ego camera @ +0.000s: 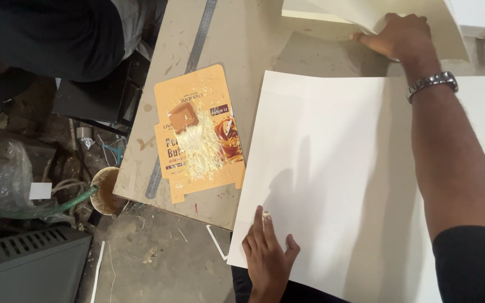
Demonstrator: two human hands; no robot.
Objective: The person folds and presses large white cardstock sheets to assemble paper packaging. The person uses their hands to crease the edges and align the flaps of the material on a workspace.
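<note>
Head camera, looking down: the left hand [266, 257] lies flat, fingers spread a little, pressing the near left corner of a large white sheet [332, 185] that covers most of the worktable [242, 45]. Nothing is clamped in it; palm and fingertips only touch the paper. The right hand [401, 35] reaches across to the far edge, fingers curled around the rim of a second cream sheet [422, 17], which curves up off the table where it is gripped. A metal watch [432, 83] sits on that wrist.

The white sheet's near left corner overhangs the table edge. Just beside its left edge lies a flattened orange carton [200, 132] smeared with pale glue or shavings, resting across a long steel ruler [182, 95]; bare tabletop shows between carton and far sheets.

Below the table are a dusty concrete floor, a small bucket [105, 191], a green hose [65, 203] and a grey vented box [26, 264].
</note>
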